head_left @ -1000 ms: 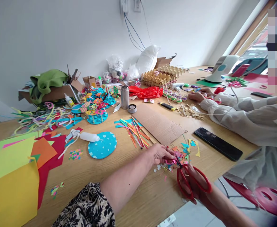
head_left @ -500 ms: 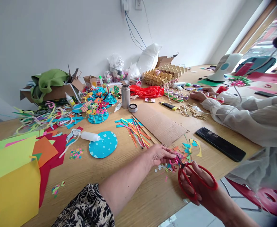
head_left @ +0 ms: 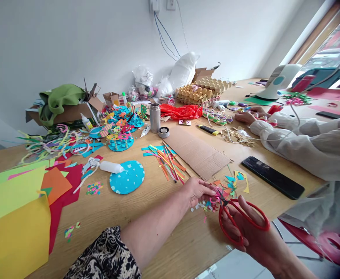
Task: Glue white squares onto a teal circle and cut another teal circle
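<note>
Red-handled scissors [head_left: 239, 217] sit in my right hand [head_left: 245, 228], with thumb and fingers through the loops. Their blades meet a small pink piece of paper [head_left: 215, 198] that my left hand [head_left: 198, 190] pinches between thumb and fingertips. Whether the blades are closed on the pink piece is too small to tell. Beneath and beyond both hands lie colourful paper scraps [head_left: 229, 184], with tiny white and blue bits close to my left fingers. A yellow cut-out scrap [head_left: 242, 180] lies just past the scissors.
Left of my forearm are a blue disc [head_left: 129, 182], a white glue bottle [head_left: 111, 167] and coloured sheets [head_left: 16, 228]. Ahead lie paper strips [head_left: 170, 162] and cardboard [head_left: 196, 151]. To the right are a black phone [head_left: 273, 177] and another person's white sleeves [head_left: 300, 135].
The scissor handles look slightly wider apart. My hands stay in nearly the same place, and the view has shifted slightly.
</note>
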`<act>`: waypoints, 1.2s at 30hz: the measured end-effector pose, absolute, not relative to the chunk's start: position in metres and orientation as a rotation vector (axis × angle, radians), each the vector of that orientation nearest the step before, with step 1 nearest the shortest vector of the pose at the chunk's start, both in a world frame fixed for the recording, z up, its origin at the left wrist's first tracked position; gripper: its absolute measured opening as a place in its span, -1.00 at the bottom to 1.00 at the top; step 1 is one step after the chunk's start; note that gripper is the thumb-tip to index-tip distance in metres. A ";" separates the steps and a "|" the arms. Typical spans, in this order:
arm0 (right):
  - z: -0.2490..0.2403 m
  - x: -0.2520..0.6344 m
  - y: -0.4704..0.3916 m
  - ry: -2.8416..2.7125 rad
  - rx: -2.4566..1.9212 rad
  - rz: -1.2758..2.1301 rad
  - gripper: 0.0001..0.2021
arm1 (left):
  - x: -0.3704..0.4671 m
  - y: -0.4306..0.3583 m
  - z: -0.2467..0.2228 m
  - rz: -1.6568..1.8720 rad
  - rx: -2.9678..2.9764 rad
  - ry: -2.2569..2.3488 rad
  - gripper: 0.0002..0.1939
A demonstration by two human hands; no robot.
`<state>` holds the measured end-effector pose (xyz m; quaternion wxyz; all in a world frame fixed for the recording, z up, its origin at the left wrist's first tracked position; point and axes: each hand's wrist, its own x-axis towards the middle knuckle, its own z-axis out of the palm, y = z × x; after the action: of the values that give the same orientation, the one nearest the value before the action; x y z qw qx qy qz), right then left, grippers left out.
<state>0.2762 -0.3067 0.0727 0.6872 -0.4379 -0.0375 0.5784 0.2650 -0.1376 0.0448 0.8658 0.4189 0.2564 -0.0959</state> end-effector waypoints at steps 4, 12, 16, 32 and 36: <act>0.075 0.276 -0.305 -0.101 -1.010 1.291 -0.32 | 0.264 -0.138 0.043 -0.178 0.989 0.492 -0.86; 0.074 0.280 -0.308 -0.067 -0.998 1.326 -0.29 | 0.258 -0.135 0.042 -0.184 1.298 0.301 -0.75; 0.075 0.279 -0.307 -0.034 -0.989 1.333 -0.26 | 0.257 -0.139 0.040 -0.018 1.560 0.228 -0.82; 0.075 0.279 -0.311 -0.026 -0.878 1.326 -0.25 | 0.250 -0.143 0.043 0.345 2.001 -0.125 -0.84; 0.073 0.279 -0.311 -0.006 -0.839 1.335 -0.25 | 0.249 -0.141 0.042 0.409 2.156 -0.170 -0.88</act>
<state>0.2787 -0.3107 0.0731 0.7051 -0.3773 -0.0029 0.6004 0.2492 -0.1414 0.0424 0.4529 0.8733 -0.0689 0.1656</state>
